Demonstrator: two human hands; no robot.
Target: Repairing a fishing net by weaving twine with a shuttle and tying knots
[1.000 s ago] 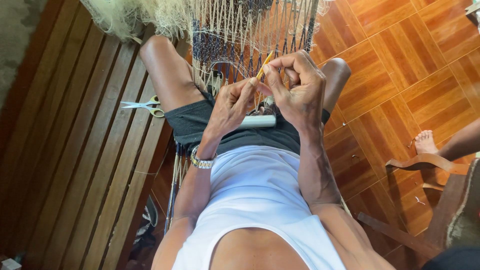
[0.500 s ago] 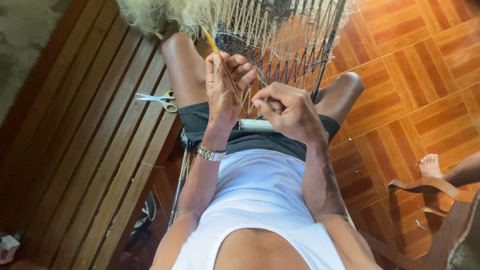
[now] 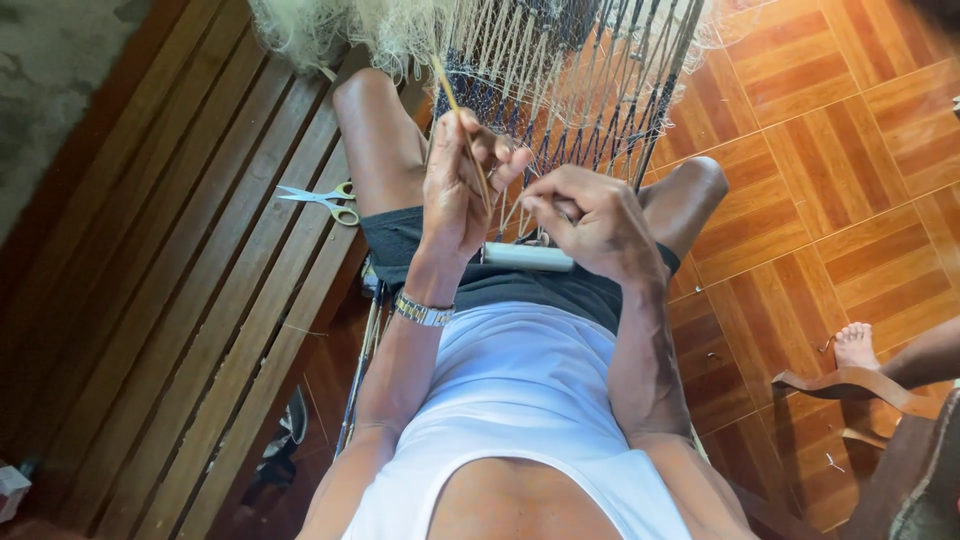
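A pale fishing net (image 3: 560,70) hangs stretched in front of my knees, its mesh spreading from the top middle. My left hand (image 3: 455,190) is raised and grips a thin yellow netting needle (image 3: 455,110) that points up toward the mesh. My right hand (image 3: 590,215) is just to the right and slightly lower, fingers pinched on the net's twine. A white cylinder (image 3: 527,257) lies across my lap on the dark shorts, below both hands. A metal watch (image 3: 422,311) is on my left wrist.
Scissors with yellow-green handles (image 3: 325,201) lie on the wooden slat bench (image 3: 180,300) to my left. Orange-brown floor tiles (image 3: 830,150) spread to the right. Another person's bare foot (image 3: 857,345) rests near a wooden chair arm (image 3: 850,385) at the lower right.
My left hand has lifted the needle up and away from the right hand, drawing the twine. My right hand lowered slightly and stayed pinched on the mesh. The view shifted a little.
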